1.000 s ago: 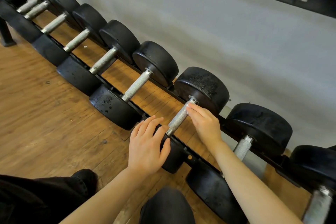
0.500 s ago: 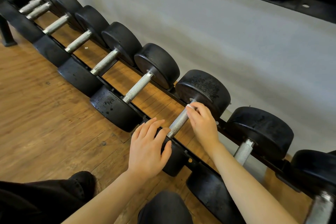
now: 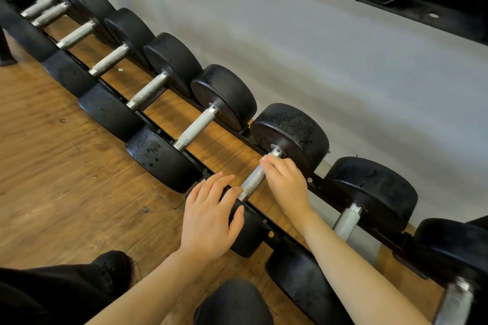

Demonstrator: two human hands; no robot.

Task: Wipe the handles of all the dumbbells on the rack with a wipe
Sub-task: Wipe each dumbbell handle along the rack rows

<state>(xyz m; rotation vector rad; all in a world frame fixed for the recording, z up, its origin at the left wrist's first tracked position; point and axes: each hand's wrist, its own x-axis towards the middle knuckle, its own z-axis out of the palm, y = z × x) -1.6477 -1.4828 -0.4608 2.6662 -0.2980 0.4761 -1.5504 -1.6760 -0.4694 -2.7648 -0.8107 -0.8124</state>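
Note:
A long row of black dumbbells with knurled silver handles lies on a low black rack (image 3: 272, 233). My right hand (image 3: 286, 185) lies over the far end of one handle (image 3: 252, 183), fingers curled across it close to the far head (image 3: 293, 132). A small white edge, apparently the wipe (image 3: 265, 159), shows under the fingertips; the rest is hidden. My left hand (image 3: 208, 221) rests flat, fingers straight, on the same dumbbell's near head (image 3: 248, 237).
Neighbouring handles lie just left (image 3: 196, 126) and right (image 3: 347, 221) of the one under my hands. A grey wall (image 3: 317, 47) runs behind the rack and wooden floor (image 3: 66, 179) lies in front. My knee (image 3: 235, 303) is at the bottom edge.
My right hand has stayed at the far end of the handle, shifting only slightly. My left hand has kept its place on the near head.

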